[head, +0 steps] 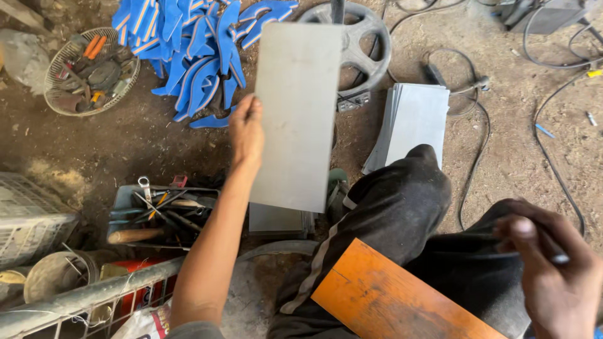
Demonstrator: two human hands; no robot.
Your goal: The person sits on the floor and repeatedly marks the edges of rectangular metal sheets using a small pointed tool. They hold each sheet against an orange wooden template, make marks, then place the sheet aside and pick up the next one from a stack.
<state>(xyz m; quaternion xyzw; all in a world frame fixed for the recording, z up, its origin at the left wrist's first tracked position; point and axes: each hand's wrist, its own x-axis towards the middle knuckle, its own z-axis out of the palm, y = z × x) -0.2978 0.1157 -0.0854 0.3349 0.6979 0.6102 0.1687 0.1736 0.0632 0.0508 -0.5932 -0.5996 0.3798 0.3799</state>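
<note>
My left hand point(246, 130) grips the left edge of a grey rectangular metal sheet point(296, 116) and holds it upright above the dirt floor. My right hand point(554, 267) rests low at the right over my dark trousers point(402, 207), fingers curled around a thin pen-like object point(559, 258). An orange board point(383, 298) lies across my lap. A stack of similar grey sheets point(414, 119) sits on the ground beyond my knee.
A pile of blue curved cut pieces point(195, 50) lies at the top. A round wire basket point(91, 70) of tools, a tool tray point(160, 213), a metal wheel point(364, 44), cables point(477, 125) and a wire rack point(81, 301) surround me.
</note>
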